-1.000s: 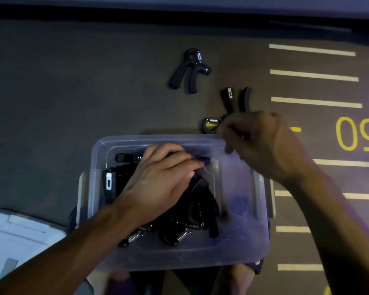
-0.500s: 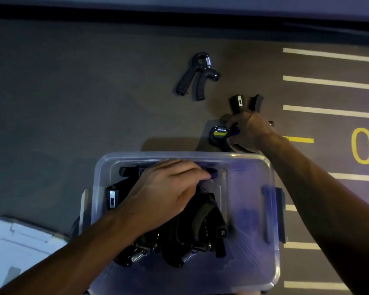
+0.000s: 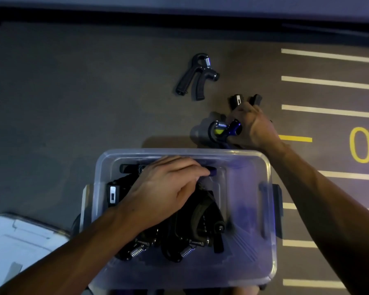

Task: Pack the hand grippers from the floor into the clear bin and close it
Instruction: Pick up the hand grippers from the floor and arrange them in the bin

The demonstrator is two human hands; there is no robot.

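Note:
The clear bin (image 3: 251, 248) sits open on the dark floor, with several black hand grippers (image 3: 192, 231) piled in its left half. My left hand (image 3: 164, 190) is inside the bin, fingers closed over a gripper handle whose dark tip (image 3: 212, 172) pokes out. Just beyond the bin's far rim, my right hand (image 3: 251, 126) is closed around a hand gripper (image 3: 221, 129) with a spring and a yellow patch, low over the floor. Another black hand gripper (image 3: 195, 76) lies alone on the floor farther back.
The bin's white lid (image 3: 17, 245) lies on the floor at the lower left. White floor lines (image 3: 328, 81) and a yellow number (image 3: 362, 145) mark the floor at the right. A dark wall base runs along the top.
My right hand reached forward past the bin's far rim and closed on the gripper lying there. My left hand stayed on the gripper inside the bin.

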